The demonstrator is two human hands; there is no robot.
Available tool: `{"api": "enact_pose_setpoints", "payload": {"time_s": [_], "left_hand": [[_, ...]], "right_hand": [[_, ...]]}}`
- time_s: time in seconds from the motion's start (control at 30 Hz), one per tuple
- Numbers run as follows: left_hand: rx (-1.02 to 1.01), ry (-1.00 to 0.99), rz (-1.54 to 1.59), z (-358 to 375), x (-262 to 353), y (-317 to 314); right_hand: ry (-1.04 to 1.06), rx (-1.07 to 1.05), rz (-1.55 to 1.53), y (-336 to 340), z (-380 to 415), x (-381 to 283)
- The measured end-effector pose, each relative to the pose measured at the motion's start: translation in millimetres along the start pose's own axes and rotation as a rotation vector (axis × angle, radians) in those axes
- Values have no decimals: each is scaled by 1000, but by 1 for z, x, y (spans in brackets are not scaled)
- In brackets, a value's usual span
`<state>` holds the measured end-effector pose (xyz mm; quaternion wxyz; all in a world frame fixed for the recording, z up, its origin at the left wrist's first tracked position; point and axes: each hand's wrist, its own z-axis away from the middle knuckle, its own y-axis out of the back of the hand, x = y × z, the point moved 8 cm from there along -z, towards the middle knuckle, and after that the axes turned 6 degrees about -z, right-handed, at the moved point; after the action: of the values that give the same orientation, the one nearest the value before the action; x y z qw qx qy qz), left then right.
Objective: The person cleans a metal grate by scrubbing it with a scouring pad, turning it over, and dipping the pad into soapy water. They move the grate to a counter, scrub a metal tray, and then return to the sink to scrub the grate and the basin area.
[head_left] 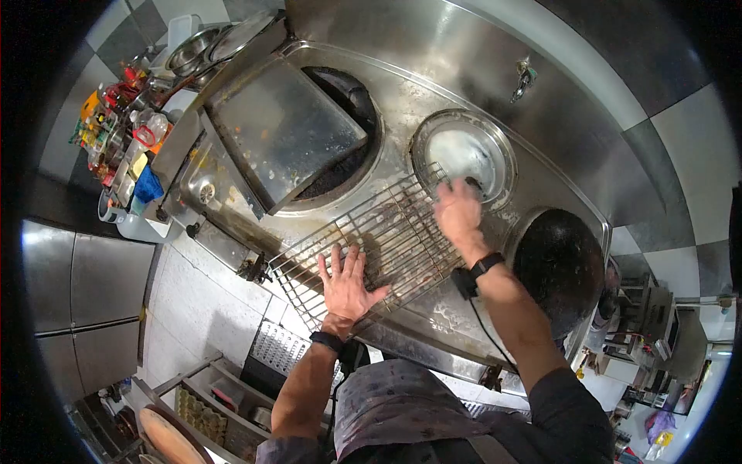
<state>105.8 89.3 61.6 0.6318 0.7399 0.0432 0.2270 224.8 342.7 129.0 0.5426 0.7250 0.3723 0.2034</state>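
Observation:
A wire rack (371,240) lies at a slant across the steel counter. My left hand (348,286) rests flat on its near part with the fingers spread, pressing on the bars. Over the rack's far right end, my right hand (457,213) is blurred by motion, its fingers curled. Something small and dark shows by the fingertips, too smeared to name. Just beyond this hand, a round metal basin (464,147) holds whitish, cloudy liquid and touches or nearly touches the rack's end.
A large rectangular metal tray (286,127) leans over a round burner opening at the left. To the right sits a blackened wok (558,271). A tap (524,77) juts from the back wall. Bowls (193,52) and bottles crowd the far left; a shelf (212,394) stands below.

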Motion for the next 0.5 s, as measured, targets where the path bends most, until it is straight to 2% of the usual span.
{"api": "enact_pose_setpoints", "payload": {"time_s": [0.03,0.13,0.17,0.2,0.27,0.4,0.43,0.5], "left_hand": [[-18,8,1,-2,0,0],[-46,10,-20,2,-1,-7],[-42,-1,-32,0,-2,-8],[-126,24,0,-2,-1,-5],[-74,12,-2,-3,-1,-6],[-18,5,25,-2,-3,-2],[-8,-8,21,-1,-2,-2],[-18,-3,19,-4,-2,-1]], "right_hand": [[-15,-52,0,-17,5,-17],[263,-204,-193,-26,40,-130],[236,-335,-228,-40,48,-153],[205,-332,-262,-34,40,-155],[155,-296,-251,-33,14,-134],[8,-58,-56,-26,-31,-1],[-56,0,-62,-15,-34,12],[-41,-39,-88,-28,-23,-19]]}}
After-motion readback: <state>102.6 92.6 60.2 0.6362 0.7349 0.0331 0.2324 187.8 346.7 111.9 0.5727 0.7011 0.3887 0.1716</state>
